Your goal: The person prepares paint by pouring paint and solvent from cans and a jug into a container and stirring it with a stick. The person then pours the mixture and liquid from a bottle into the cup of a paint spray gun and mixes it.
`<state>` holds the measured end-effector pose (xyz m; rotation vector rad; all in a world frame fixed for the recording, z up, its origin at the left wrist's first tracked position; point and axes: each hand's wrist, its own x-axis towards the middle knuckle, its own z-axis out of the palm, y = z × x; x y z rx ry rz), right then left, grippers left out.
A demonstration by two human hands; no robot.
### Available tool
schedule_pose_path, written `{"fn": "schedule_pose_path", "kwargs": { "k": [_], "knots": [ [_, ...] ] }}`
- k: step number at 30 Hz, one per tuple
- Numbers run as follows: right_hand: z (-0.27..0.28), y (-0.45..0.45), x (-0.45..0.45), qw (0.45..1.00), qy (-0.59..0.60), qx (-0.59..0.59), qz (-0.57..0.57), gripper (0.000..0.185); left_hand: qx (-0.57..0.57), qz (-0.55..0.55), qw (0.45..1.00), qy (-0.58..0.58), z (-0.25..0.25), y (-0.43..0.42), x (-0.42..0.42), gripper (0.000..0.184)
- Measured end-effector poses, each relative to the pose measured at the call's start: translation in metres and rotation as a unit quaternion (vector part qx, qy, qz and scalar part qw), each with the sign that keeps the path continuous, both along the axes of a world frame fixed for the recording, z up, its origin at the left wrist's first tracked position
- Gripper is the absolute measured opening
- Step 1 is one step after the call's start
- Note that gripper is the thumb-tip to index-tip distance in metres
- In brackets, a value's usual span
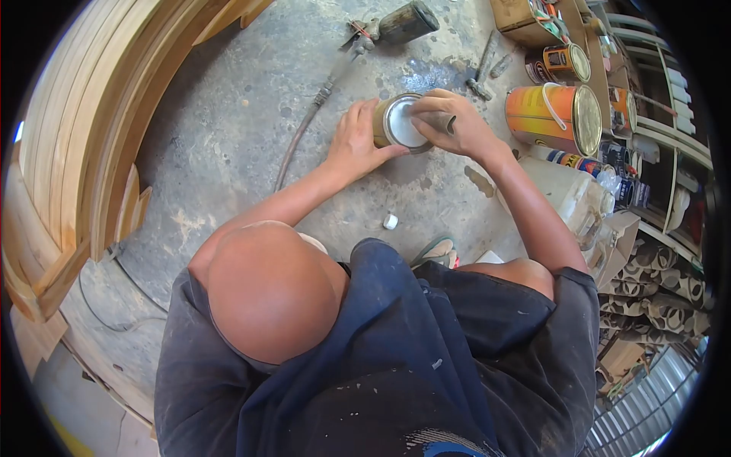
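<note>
A round tin can [380, 125] stands on the concrete floor in front of me, its top facing me with a whitish surface inside the rim. My left hand [356, 139] grips the can's left side, fingers along the far edge and thumb at the near edge. Over the can's right side, my right hand [464, 128] is closed around a grey-brown curved strip [440, 121]. Its far end is hidden by my fingers, and I cannot tell its exact kind. Between the can and my knees lies a small white cap [390, 221].
A spray gun with a dark cup [409, 23] and its hose [308, 114] lie beyond the can. To the right are a hammer [480, 85], an orange paint tin [544, 116] and a plastic jerrycan [560, 183]. Curved wooden pieces [114, 99] stand at left.
</note>
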<state>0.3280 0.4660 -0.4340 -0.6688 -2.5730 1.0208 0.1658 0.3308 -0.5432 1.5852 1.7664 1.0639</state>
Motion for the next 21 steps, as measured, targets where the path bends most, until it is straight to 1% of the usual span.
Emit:
{"fn": "schedule_pose_path", "kwargs": {
  "k": [1,5,6,8,10,11,13,15,16,20,21],
  "knots": [
    [0.002,0.001,0.0,1.0,0.004,0.001,-0.001,0.019,0.001,-0.001,1.0,0.004,0.0,0.001,-0.001,0.101],
    [0.016,-0.001,0.002,0.985,-0.167,-0.047,0.002,0.019,0.009,0.001,1.0,0.001,0.003,0.0,-0.001,0.101],
    [0.015,-0.004,0.0,0.985,-0.165,-0.048,0.003,0.019,0.008,0.003,1.0,0.004,0.003,-0.001,-0.003,0.101],
    [0.011,-0.009,-0.004,0.98,-0.144,-0.125,-0.058,0.016,0.015,0.005,1.0,0.007,0.002,0.001,-0.005,0.101],
    [0.007,-0.016,-0.002,0.963,-0.129,-0.205,-0.122,0.015,0.016,0.003,1.0,0.003,0.0,0.0,0.0,0.101],
    [0.006,-0.016,-0.002,0.962,-0.131,-0.207,-0.124,0.015,0.014,0.001,1.0,0.0,-0.001,-0.002,0.002,0.101],
    [0.001,-0.009,-0.003,0.986,-0.077,-0.122,-0.079,0.015,0.01,0.001,1.0,-0.004,-0.002,0.0,0.0,0.101],
    [-0.001,-0.005,-0.002,0.999,-0.023,-0.036,-0.03,0.015,0.006,0.002,1.0,-0.009,-0.003,0.0,0.0,0.1],
    [0.001,-0.004,0.001,0.999,-0.024,-0.035,-0.031,0.015,0.007,0.001,1.0,-0.01,-0.003,0.0,0.001,0.1],
    [0.013,0.001,0.007,0.98,-0.194,-0.03,-0.028,0.017,0.006,0.004,1.0,0.003,-0.003,0.0,-0.001,0.1],
    [0.012,-0.002,0.004,0.98,-0.194,-0.03,-0.024,0.017,0.005,0.007,1.0,0.004,-0.003,-0.002,-0.003,0.1]
  ]
}}
